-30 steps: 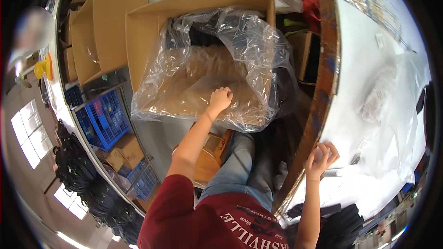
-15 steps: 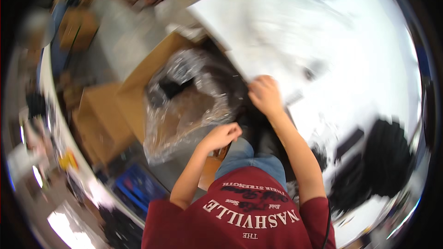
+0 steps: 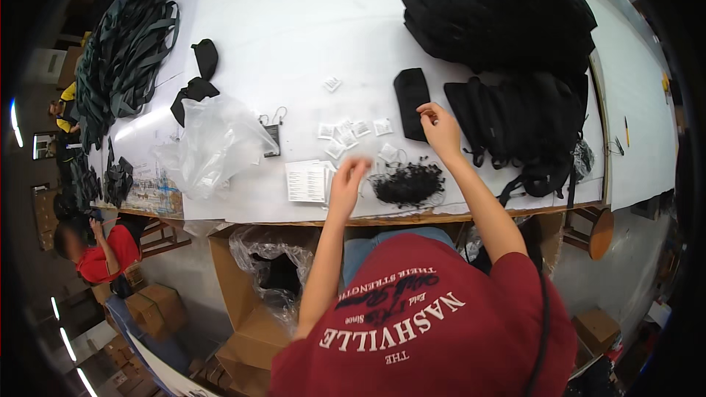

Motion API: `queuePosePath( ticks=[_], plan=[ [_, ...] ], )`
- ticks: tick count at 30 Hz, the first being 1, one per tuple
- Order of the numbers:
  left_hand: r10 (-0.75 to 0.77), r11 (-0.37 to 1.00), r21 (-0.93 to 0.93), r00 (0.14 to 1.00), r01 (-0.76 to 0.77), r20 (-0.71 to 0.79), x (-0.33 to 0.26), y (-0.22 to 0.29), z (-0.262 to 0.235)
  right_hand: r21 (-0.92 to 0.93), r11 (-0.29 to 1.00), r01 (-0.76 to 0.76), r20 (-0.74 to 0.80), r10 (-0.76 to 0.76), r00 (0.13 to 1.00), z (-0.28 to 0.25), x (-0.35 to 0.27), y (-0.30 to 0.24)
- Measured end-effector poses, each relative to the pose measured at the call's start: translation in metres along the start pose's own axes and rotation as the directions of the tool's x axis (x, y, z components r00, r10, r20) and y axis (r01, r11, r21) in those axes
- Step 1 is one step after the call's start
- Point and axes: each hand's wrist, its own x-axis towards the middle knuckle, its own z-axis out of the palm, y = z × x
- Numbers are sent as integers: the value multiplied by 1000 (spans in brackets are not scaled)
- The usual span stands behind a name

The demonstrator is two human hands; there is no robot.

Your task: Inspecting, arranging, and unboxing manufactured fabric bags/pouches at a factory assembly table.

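Observation:
A flat black fabric pouch lies on the white table. My right hand is over its right edge, fingers curled together; whether they grip the cloth is hidden. My left hand hovers above the table's near part, its fingers smeared by motion. It is between a stack of white printed cards and a tangled heap of thin black cords. Several small white packets are scattered beyond it. To the right are rows of black pouches, with a larger fanned pile behind.
At left are a clear plastic bag, a black tag with a cord and a heap of dark straps. Below the table edge stands an open cardboard box lined with plastic. A person in red sits farther left.
My view has swung from the box beside the table to the tabletop. Both hands have moved from near the box and table edge to over the table.

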Motion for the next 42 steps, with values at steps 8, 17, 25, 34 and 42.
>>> queuePosePath(
  ticks=[8,17,25,34,42],
  plan=[
    [263,789,587,963,-179,-61,139,-65,95,14,996,93,-225,-87,970,37,-9,58],
    [60,953,295,998,-65,25,149,4,114,588,793,-162,108,122,987,6,-19,66],
    [-12,873,464,944,-150,329,197,16,111,565,794,-227,202,133,970,2,-20,66],
    [44,882,445,966,-157,255,215,23,110,496,809,-317,170,267,949,13,-23,66],
    [66,828,526,965,-195,254,231,30,118,461,825,-327,125,305,944,8,-18,52]
  ],
)
